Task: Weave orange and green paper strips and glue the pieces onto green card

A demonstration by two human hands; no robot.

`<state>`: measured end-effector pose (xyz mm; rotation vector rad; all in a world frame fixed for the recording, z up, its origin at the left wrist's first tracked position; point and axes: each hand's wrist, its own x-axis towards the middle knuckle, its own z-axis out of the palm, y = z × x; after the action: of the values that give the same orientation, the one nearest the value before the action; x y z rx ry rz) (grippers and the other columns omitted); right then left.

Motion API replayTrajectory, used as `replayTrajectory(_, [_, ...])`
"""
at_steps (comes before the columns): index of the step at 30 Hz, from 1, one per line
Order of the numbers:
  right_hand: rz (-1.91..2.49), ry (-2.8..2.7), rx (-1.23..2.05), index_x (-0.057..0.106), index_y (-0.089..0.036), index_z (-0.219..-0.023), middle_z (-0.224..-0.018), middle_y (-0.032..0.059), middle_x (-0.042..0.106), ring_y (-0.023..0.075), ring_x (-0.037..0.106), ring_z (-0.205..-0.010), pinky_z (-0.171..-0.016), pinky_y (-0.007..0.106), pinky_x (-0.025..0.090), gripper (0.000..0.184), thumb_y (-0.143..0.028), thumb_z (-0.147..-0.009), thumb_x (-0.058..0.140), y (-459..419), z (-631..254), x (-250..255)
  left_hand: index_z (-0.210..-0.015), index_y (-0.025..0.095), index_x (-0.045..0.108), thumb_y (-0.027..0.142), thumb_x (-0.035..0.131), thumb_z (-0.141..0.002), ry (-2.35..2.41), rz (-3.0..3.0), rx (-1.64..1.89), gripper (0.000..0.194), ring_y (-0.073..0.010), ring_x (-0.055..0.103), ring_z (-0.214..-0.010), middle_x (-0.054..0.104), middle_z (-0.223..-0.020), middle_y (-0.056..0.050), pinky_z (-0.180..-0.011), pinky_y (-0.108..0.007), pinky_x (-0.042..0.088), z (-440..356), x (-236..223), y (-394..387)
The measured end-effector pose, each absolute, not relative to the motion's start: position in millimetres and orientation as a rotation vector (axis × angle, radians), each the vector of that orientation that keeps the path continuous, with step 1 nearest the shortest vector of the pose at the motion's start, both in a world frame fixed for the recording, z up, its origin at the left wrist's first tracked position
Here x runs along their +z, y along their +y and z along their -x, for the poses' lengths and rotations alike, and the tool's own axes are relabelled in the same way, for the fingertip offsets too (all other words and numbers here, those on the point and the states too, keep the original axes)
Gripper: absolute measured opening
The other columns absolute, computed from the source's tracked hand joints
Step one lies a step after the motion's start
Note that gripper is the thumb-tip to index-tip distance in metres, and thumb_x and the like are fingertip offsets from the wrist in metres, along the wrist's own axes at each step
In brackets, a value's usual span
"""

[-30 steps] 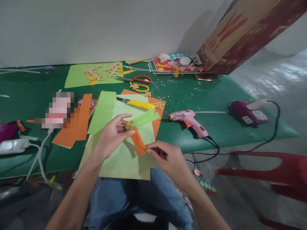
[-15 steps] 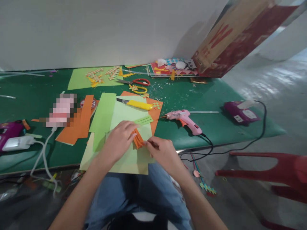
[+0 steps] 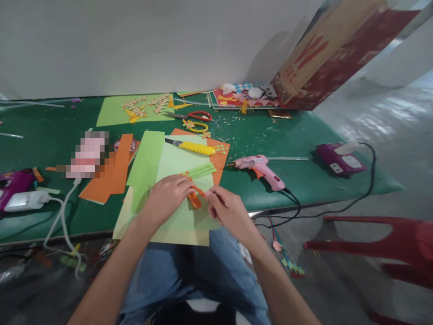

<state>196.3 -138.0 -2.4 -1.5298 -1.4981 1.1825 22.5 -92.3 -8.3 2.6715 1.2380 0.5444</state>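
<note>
Orange paper strips [image 3: 195, 201] and green paper strips [image 3: 203, 170] meet at an angle over a pale green sheet [image 3: 182, 228]. Where they cross, my left hand [image 3: 171, 194] presses the orange strips down, its fingers held together. My right hand [image 3: 225, 205] pinches the end of a single orange strip [image 3: 199, 191] between thumb and forefinger and holds it out to the right. Part of the crossing is hidden under my left fingers. Just beyond the strips lies a yellow utility knife [image 3: 196, 147] with its blade pointing left.
A pink glue gun [image 3: 264, 169] lies to the right on the green table [image 3: 287, 135], its cord running off the edge. Scissors [image 3: 189, 116] lie behind the knife. Orange paper [image 3: 122, 164] and a blurred-out device [image 3: 88, 155] are at left. A paper bag [image 3: 324, 58] stands at back right.
My right hand has lifted one orange strip away from the others and bent it up to the right. My left hand has shifted slightly down and left, staying on the strips.
</note>
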Motion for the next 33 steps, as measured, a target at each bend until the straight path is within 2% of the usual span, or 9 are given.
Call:
replayTrajectory(13, [1.548, -1.477, 1.137, 0.045, -0.023, -0.068, -0.045, -0.0069, 0.048, 0.0092, 0.039, -0.038, -0.046, 0.023, 0.033, 0.026, -0.038, -0.088, 0.041, -139.7, -197.3, -9.2, -0.096, 0.021, 0.072, 0.028, 0.046, -0.095, 1.263, -2.574, 0.549, 0.026, -0.0198, 0.069, -0.095, 0.075, -0.101, -0.005, -0.085, -0.032, 0.052, -18.8, -7.0, -86.9])
replayTrajectory(16, [1.553, -1.474, 1.122, 0.044, -0.023, -0.067, -0.045, -0.0067, 0.047, 0.0097, 0.040, -0.039, -0.047, 0.023, 0.034, 0.026, -0.038, -0.087, 0.041, -139.6, -196.8, -9.7, -0.100, 0.021, 0.070, 0.037, 0.052, -0.092, 1.233, -2.577, 0.523, 0.025, -0.0211, 0.068, -0.098, 0.075, -0.102, -0.006, -0.087, -0.033, 0.051, -18.0, -6.9, -86.4])
replayTrajectory(20, [1.569, -1.493, 1.101, 0.045, -0.023, -0.067, -0.045, -0.0063, 0.048, 0.0101, 0.042, -0.042, -0.049, 0.023, 0.035, 0.025, -0.038, -0.087, 0.040, -138.7, -196.5, -8.8, -0.106, 0.020, 0.068, 0.049, 0.060, -0.085, 1.224, -2.649, 0.471, 0.037, -0.0241, 0.066, -0.102, 0.073, -0.108, -0.009, -0.087, -0.034, 0.050, -17.8, -6.2, -85.5])
replayTrajectory(26, [1.576, -1.472, 1.136, 0.044, -0.023, -0.067, -0.045, -0.0072, 0.047, 0.0090, 0.039, -0.037, -0.047, 0.023, 0.034, 0.025, -0.038, -0.087, 0.040, -138.6, -196.9, -8.7, -0.094, 0.020, 0.070, 0.034, 0.055, -0.091, 1.189, -2.765, 0.459, 0.021, -0.0209, 0.068, -0.087, 0.075, -0.097, -0.006, -0.076, -0.031, 0.049, -19.8, -3.8, -85.0])
replayTrajectory(33, [1.586, -1.451, 1.148, 0.045, -0.022, -0.068, -0.047, -0.0072, 0.047, 0.0084, 0.039, -0.036, -0.047, 0.023, 0.033, 0.026, -0.038, -0.088, 0.040, -139.3, -196.4, -9.4, -0.097, 0.018, 0.069, 0.022, 0.053, -0.091, 1.139, -2.811, 0.457, 0.017, -0.0222, 0.069, -0.088, 0.075, -0.099, -0.007, -0.076, -0.032, 0.050, -18.7, -2.0, -83.4])
